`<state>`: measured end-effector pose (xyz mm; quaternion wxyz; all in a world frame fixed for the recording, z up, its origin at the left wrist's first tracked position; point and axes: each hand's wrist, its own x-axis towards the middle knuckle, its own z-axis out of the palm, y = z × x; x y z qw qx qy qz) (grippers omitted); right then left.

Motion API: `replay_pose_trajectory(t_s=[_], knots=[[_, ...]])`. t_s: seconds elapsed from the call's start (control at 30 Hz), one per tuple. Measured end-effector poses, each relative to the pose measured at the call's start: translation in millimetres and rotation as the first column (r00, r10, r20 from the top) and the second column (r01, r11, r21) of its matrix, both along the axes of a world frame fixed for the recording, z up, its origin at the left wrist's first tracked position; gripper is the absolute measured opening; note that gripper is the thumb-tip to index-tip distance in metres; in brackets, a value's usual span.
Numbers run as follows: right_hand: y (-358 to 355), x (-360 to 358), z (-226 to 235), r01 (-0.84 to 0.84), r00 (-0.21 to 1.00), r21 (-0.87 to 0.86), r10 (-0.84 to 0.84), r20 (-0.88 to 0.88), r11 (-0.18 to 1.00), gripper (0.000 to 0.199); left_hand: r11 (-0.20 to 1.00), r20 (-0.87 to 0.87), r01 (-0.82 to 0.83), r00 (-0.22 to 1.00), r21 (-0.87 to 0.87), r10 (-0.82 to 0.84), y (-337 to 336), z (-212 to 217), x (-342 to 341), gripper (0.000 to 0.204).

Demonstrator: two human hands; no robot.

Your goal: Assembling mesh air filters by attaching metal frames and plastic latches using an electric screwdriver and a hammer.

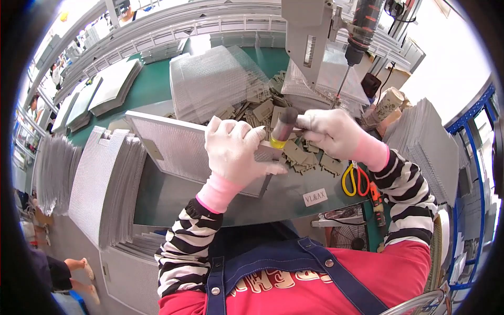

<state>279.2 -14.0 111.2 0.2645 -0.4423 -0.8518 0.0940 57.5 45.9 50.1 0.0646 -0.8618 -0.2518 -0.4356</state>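
Note:
In a white glove with a pink cuff, my left hand (231,149) grips the top edge of a thin framed mesh panel (176,144), its thumb stretched along the near side. The panel stands tilted on the grey work surface (210,207). My right hand (333,134), gloved alike, is closed around the handle of a mallet (286,125) with a dark head and a yellow face. That yellow face is at the panel's right corner, just right of my left fingers; whether it touches cannot be told. Small flat beige clip-like pieces (302,157) lie heaped behind and right of the panel.
A power screwdriver (362,31) hangs from a stand at upper right. Scissors (356,181) with yellow and red handles and an orange-black tool (376,202) lie at right. Mesh sheets (207,79) and stacked panels (107,184) surround the bench. A blue rack (472,157) borders the right.

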Motion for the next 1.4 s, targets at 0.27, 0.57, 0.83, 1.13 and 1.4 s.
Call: replay_pose_trajectory(t_s=[0.27,0.57,0.83,1.13,1.4], knots=[[-0.1,-10.6,30.8,-0.007,0.998,0.274,-0.008,0.055,0.962,0.034,0.997,0.182,-0.072,0.981,-0.012,0.073,-5.5,-14.1,9.6,0.047],[0.0,-11.6,37.9,-0.069,0.957,0.205,0.007,0.29,0.976,0.042,0.994,0.283,-0.106,0.955,0.04,0.091,-4.9,-17.5,16.7,0.04],[-28.0,22.5,-109.5,0.208,0.925,0.092,-0.226,0.304,0.974,0.037,0.996,0.317,-0.077,0.947,0.039,0.061,-20.7,-12.4,11.8,0.045],[-12.4,23.7,-18.0,0.653,0.692,0.282,-0.404,-0.598,0.703,0.058,0.998,0.458,0.059,0.887,-0.001,-0.052,-43.3,-0.9,25.9,0.054],[64.6,-0.3,114.1,-0.072,0.625,0.358,0.321,-0.711,0.931,0.034,0.995,0.3,0.098,0.95,-0.008,-0.091,-34.9,-10.0,62.5,0.026]])
